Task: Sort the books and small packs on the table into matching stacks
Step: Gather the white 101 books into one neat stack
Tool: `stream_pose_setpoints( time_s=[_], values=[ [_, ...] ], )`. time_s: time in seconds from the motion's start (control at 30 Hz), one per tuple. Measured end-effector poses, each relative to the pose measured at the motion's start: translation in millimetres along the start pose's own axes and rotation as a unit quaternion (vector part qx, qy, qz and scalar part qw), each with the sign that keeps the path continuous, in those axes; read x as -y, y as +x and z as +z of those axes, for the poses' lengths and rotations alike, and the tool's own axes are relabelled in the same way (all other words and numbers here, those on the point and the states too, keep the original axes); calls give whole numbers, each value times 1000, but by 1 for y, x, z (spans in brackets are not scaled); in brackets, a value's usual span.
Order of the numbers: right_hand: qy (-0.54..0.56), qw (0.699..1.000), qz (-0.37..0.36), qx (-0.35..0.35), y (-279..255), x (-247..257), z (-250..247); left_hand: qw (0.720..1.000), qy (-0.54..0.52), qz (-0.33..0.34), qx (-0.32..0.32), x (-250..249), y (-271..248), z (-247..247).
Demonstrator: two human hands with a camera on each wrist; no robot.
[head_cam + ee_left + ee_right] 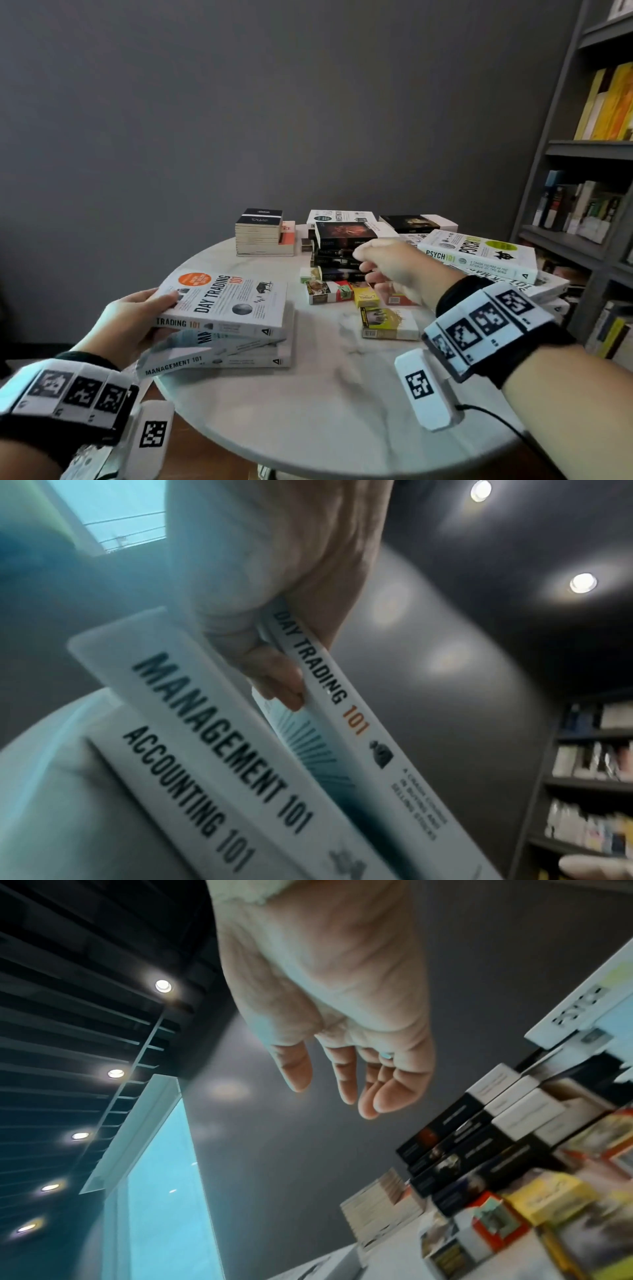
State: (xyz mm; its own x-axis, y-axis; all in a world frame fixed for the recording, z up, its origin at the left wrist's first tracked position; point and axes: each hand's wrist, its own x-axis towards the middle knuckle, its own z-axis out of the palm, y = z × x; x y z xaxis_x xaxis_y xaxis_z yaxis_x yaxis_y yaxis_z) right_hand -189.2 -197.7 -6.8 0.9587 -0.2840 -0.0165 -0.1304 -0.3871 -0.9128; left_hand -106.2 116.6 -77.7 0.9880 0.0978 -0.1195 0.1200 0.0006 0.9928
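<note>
My left hand (137, 318) grips the white Day Trading 101 book (226, 303) by its near left corner, thumb on the cover, fingers underneath; it tilts over the Management 101 book (219, 358). In the left wrist view the fingers (277, 680) curl under the Day Trading spine (342, 704), with Management 101 (219, 739) and Accounting 101 (185, 794) below. My right hand (383, 263) hovers empty, fingers loosely bent, above the small packs (330, 291) and before the dark book stack (342, 246). The right wrist view shows the hand (342, 1080) open above those dark books (479, 1139).
A round marble table (308, 394) holds a stack of pale paperbacks (260, 236) at the back, a Psych 101 pile (479, 255) at right, and a yellow pack (388, 322) nearer me. A grey bookshelf (589, 192) stands at the right.
</note>
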Motion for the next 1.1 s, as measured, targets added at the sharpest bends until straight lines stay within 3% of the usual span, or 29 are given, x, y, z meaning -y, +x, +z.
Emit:
stream_pose_setpoints(
  time_s=[0.1, 0.2, 0.27, 0.33, 0.47, 0.63, 0.83, 0.9, 1.1],
  values=[
    [11, 999, 15, -40, 7, -5, -24, 977, 204, 21, -62, 2, 9, 5],
    [28, 996, 31, -77, 13, -11, -46, 883, 456, 58, -97, -1, 18, 5],
    [33, 993, 38, -106, 16, -15, -62, 840, 530, 62, -101, -4, 21, 3],
    [42, 987, 44, -151, 21, -21, -81, 826, 551, 62, -100, -6, 22, 2],
    [55, 965, 63, -248, 29, -37, -126, 843, 523, 86, -90, -10, 4, 21],
    [66, 931, 101, -344, 35, -72, -179, 872, 456, 178, -28, -20, -22, 66],
    [-17, 940, 138, -311, 51, -117, -213, 910, 357, 202, 57, -34, -37, 130],
    [-17, 936, 164, -311, 80, -147, -232, 908, 352, 214, 73, -36, -39, 149],
    [-48, 920, 217, -322, 77, -127, -198, 893, 361, 241, 118, -43, -50, 191]
  ],
)
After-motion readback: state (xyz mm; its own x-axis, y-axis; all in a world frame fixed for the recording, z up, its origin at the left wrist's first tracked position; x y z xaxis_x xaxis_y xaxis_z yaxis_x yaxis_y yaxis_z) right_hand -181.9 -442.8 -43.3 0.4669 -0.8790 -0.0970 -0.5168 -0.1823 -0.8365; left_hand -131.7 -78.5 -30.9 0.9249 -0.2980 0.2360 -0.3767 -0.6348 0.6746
